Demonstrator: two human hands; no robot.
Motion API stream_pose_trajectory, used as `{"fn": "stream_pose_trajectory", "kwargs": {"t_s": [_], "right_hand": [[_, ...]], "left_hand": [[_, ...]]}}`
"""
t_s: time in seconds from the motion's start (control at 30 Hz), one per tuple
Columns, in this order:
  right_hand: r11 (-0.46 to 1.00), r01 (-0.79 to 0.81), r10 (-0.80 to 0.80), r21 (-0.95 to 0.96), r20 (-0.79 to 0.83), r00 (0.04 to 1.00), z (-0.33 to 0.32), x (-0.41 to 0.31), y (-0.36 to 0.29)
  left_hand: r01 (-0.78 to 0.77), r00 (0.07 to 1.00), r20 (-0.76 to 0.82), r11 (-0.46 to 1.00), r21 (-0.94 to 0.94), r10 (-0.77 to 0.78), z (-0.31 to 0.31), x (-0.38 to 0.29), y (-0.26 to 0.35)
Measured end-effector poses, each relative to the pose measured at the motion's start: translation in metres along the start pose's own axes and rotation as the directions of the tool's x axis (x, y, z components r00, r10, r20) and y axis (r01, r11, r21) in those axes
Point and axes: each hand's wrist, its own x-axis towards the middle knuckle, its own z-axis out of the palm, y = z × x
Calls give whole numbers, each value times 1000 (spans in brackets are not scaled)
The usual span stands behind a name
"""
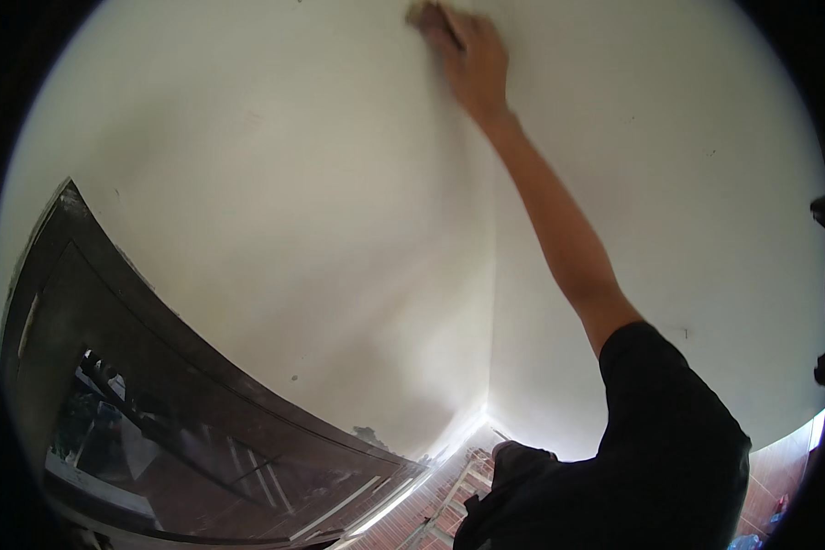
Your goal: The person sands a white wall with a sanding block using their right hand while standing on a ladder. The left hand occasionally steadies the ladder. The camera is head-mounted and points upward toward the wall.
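Observation:
My right hand (478, 58) is raised high at the top of the view, near the corner of two pale walls. Its fingers are closed on a small hand tool (430, 17), blurred, with a dark edge and a lighter end, held at the surface of the left wall (282, 172). The tool's exact kind cannot be told. A faint shadow of the hand falls on the wall below it. My left hand is out of view. A black sleeve covers my right upper arm.
A dark wooden frame with glass panes (199, 426) stands at the lower left. Part of a ladder (454, 505) shows beside me above a reddish tiled floor (760, 485). Blue and red items (746, 542) lie at the lower right. The right wall (660, 227) bears small marks.

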Motion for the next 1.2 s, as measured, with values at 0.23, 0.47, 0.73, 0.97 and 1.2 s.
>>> {"fn": "stream_pose_trajectory", "kwargs": {"t_s": [0.23, 0.47, 0.73, 0.97, 1.2], "right_hand": [[902, -328, 142, 281, 525, 839, -104, -216, -66], [985, -75, 79, 155, -19, 997, -25, -9, 10], [960, -161, 111, 230, 215, 970, -37, -124, -110], [947, -14, -99, 322, 331, 938, -56, -115, -72], [959, -234, 254, 158, -117, 960, 7, -17, -56]], "left_hand": [[-69, 994, -83, 995, 76, 75, 69, -15, -29], [-14, 998, -68, 1000, -16, 13, 30, -9, -4], [14, 998, -53, 998, -69, -18, 42, -6, -4], [-37, 998, -64, 970, -240, 22, -66, 0, 35], [450, 874, 443, 681, -577, -202, -293, 22, 116]]}}
